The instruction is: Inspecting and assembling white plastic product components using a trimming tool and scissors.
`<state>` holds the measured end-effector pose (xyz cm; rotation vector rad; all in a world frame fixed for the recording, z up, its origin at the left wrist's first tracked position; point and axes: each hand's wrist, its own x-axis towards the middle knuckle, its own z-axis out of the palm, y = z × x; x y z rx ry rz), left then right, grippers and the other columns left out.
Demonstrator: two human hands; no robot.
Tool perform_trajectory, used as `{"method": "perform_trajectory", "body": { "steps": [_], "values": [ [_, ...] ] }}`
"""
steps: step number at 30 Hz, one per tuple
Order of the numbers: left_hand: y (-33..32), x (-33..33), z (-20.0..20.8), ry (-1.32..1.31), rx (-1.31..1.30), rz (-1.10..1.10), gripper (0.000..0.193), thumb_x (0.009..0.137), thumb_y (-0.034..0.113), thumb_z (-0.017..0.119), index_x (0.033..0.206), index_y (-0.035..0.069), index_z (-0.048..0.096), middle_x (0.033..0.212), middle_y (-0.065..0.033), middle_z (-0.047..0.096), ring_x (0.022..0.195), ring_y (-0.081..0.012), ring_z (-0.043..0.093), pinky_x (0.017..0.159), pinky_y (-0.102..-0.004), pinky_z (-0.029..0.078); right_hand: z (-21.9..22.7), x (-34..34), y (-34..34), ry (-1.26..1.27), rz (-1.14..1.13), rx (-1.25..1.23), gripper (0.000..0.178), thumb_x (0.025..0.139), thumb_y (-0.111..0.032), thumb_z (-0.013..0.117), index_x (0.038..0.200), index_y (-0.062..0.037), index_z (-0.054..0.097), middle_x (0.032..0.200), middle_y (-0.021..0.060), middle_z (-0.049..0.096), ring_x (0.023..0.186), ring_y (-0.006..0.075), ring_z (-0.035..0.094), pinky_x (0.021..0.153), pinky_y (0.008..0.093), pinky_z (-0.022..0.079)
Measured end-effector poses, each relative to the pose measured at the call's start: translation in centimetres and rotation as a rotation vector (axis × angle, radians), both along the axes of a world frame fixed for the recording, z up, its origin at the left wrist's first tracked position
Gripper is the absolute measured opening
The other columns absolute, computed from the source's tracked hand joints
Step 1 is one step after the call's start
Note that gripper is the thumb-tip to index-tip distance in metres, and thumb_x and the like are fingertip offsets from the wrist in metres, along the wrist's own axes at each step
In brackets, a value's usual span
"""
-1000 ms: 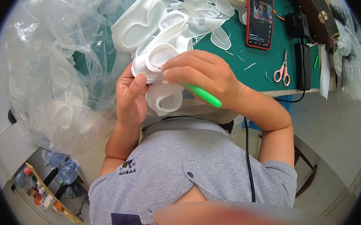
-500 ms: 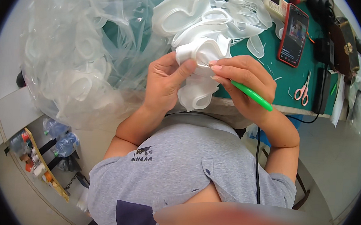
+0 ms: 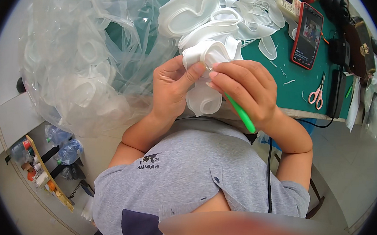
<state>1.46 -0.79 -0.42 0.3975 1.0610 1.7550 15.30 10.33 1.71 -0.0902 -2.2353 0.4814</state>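
Observation:
My left hand [image 3: 173,83] pinches the edge of a soft white molded piece [image 3: 194,52] with a raised, curling rim, thumb toward me. Between the thumb and fingers of my right hand [image 3: 247,86] is a slim tool with a bright green handle [image 3: 240,113]. Its thin tip lies against the white piece, close to my left thumb; its exact kind is hidden by my fingers. More of the white material [image 3: 205,101] hangs below my hands in front of the table edge. A heap of similar white pieces [image 3: 182,16] lies just beyond my hands.
A large clear plastic bag [image 3: 84,44] with white pieces inside spreads over the left side. To the right on the green table mat [image 3: 282,87] lie a red-framed phone [image 3: 307,36], pink-handled scissors [image 3: 316,95] and thin white scraps [image 3: 289,81]. A black power strip [image 3: 337,95] borders them.
My right hand has moved left and slightly down along the white piece. The green handle now points more steeply toward me. My left hand stays nearly in place.

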Motion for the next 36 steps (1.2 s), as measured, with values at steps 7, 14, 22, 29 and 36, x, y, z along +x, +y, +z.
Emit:
{"method": "perform_trajectory", "body": {
  "steps": [7, 14, 22, 29, 36],
  "values": [
    [-0.2, 0.2, -0.5, 0.273, 0.002, 0.045, 0.017, 0.087, 0.004, 0.066, 0.103, -0.002, 0.065, 0.094, -0.0059, 0.068, 0.082, -0.0092, 0.061, 0.073, -0.0226, 0.049, 0.8, -0.5, 0.1, -0.146, -0.033, -0.127, 0.026, 0.066, -0.002, 0.074, 0.089, -0.0004, 0.062, 0.096, 0.0130, 0.063, 0.080, 0.0271, 0.063, 0.068, 0.0336, 0.052],
    [0.4, -0.3, -0.2, 0.081, 0.008, -0.050, 0.034, 0.087, 0.007, 0.066, 0.117, -0.004, 0.054, 0.103, -0.0107, 0.066, 0.090, -0.0125, 0.063, 0.079, -0.0256, 0.050, -0.6, -0.6, 1.3, -0.031, 0.068, 0.139, 0.026, 0.067, -0.010, 0.070, 0.089, -0.0010, 0.060, 0.095, 0.0145, 0.065, 0.079, 0.0255, 0.065, 0.063, 0.0323, 0.053],
    [-0.2, -0.6, -0.5, 0.032, -0.017, -0.068, 0.031, 0.089, 0.011, 0.065, 0.114, -0.004, 0.057, 0.100, -0.0082, 0.067, 0.085, -0.0111, 0.062, 0.076, -0.0246, 0.050, -0.4, -0.8, 1.3, 0.009, 0.020, -0.103, 0.017, 0.074, -0.005, 0.068, 0.090, -0.0010, 0.063, 0.094, 0.0116, 0.069, 0.075, 0.0221, 0.067, 0.064, 0.0274, 0.053],
    [-0.4, 0.0, -0.8, 0.107, 0.001, 0.068, 0.015, 0.090, 0.007, 0.064, 0.101, -0.003, 0.066, 0.091, -0.0073, 0.068, 0.076, -0.0107, 0.062, 0.067, -0.0257, 0.050, -1.1, -0.4, 0.8, 0.102, -0.016, -0.605, 0.009, 0.086, 0.005, 0.061, 0.094, 0.0050, 0.063, 0.093, 0.0152, 0.069, 0.089, 0.0225, 0.068, 0.077, 0.0286, 0.054],
    [0.1, -0.4, -0.4, -0.232, -0.014, -0.140, 0.036, 0.095, 0.020, 0.055, 0.124, 0.000, 0.048, 0.114, -0.0129, 0.061, 0.104, -0.0184, 0.060, 0.090, -0.0346, 0.048, -0.2, 0.3, 1.6, -0.005, 0.047, -0.626, 0.010, 0.087, 0.002, 0.062, 0.096, 0.0026, 0.063, 0.093, 0.0139, 0.068, 0.086, 0.0218, 0.066, 0.074, 0.0305, 0.053]
  ]
}}
